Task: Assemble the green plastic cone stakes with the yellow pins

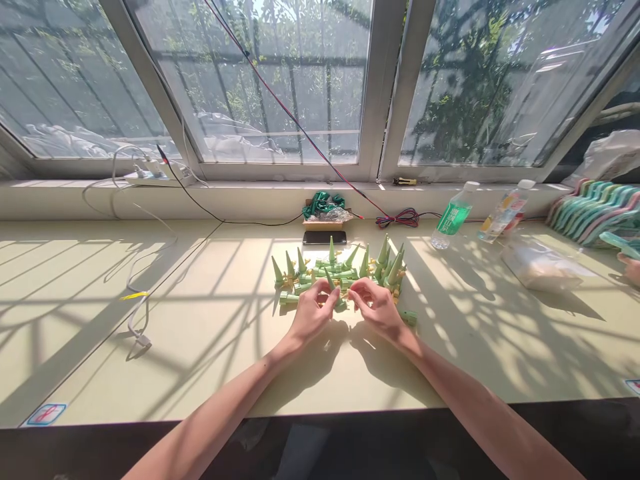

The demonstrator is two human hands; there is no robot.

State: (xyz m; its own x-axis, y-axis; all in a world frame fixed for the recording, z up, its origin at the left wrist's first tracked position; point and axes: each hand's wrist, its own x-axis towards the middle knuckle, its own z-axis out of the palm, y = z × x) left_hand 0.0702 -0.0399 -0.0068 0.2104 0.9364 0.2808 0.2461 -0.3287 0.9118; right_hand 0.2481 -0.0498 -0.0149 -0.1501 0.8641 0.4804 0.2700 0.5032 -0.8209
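Near the middle of the table, my left hand (314, 310) pinches a green plastic cone (341, 305) between thumb and fingers, its pointed tip upward. Just right of it is my right hand (377, 308), with thumb and fingertips brought together; whatever lies between them is too small to make out. Behind both hands spreads a group of similar green cones (332, 251), several standing upright and others lying flat. Small yellow-orange bits show among them. A short green cylindrical piece (409, 318) lies beside my right wrist. My hands cover part of the group.
A black phone (325, 238) lies before a small box (324, 225) of green material. To the right stand two bottles (454, 217), a clear plastic bag (543, 263) and stacked pastel hangers (595, 213). Another person's hand (631, 268) shows there. A white cable (143, 339) lies left.
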